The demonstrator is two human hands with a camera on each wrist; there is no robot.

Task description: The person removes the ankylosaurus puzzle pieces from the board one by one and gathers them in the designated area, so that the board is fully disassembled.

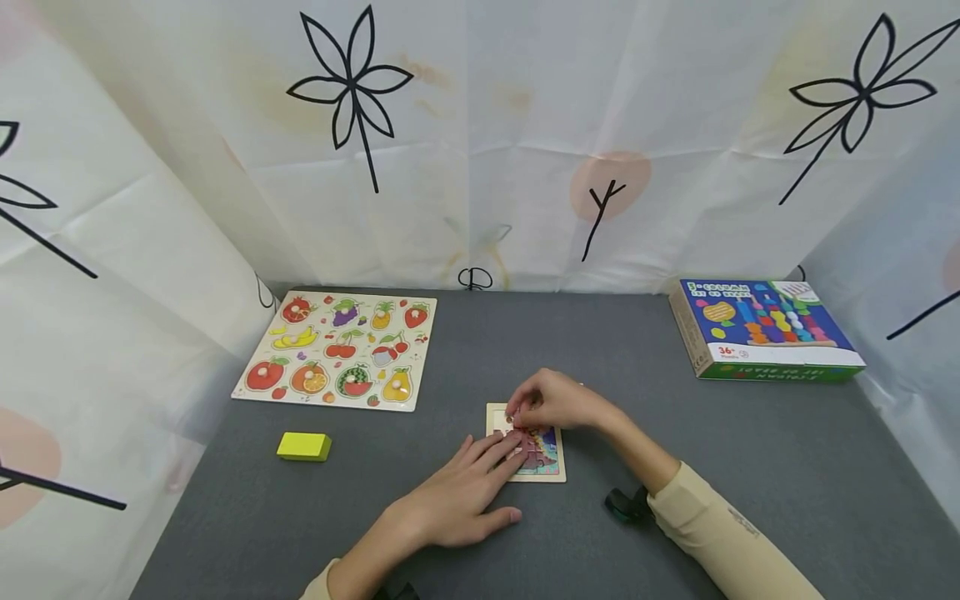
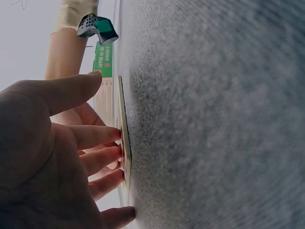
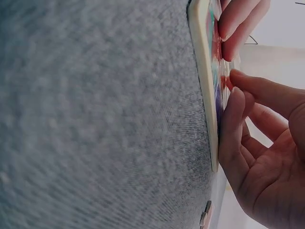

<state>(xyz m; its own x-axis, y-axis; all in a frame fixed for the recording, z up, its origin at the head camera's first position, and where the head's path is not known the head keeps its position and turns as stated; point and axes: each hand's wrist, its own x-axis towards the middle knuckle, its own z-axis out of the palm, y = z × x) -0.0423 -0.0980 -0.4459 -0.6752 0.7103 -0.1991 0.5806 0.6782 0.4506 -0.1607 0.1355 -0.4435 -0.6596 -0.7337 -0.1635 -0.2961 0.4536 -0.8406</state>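
There are two hands [image 1: 467,502] [image 1: 557,400], one puzzle [image 1: 546,458], one fruit board [image 1: 363,358], one block [image 1: 302,446] and one box [image 1: 768,329].

Dark grey, textured tabletop [image 1: 615,342], bearing: one yellow rectangular block [image 1: 303,447]; one cream rectangular fruit-picture board [image 1: 335,350]; one small cream-bordered rectangular picture puzzle [image 1: 546,458]; one blue-topped, green-sided printed box [image 1: 772,329].

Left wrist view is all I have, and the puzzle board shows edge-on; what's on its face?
Observer: From the head view, the puzzle board has a coloured picture inside its pale border.
Operator: And the right hand?
Observer: In the right wrist view, the right hand seems to pinch a small reddish piece between thumb and fingers.
Operator: Anything off to the left?
Observer: Yes, in the head view a yellow block lies nearer the person than the fruit board.
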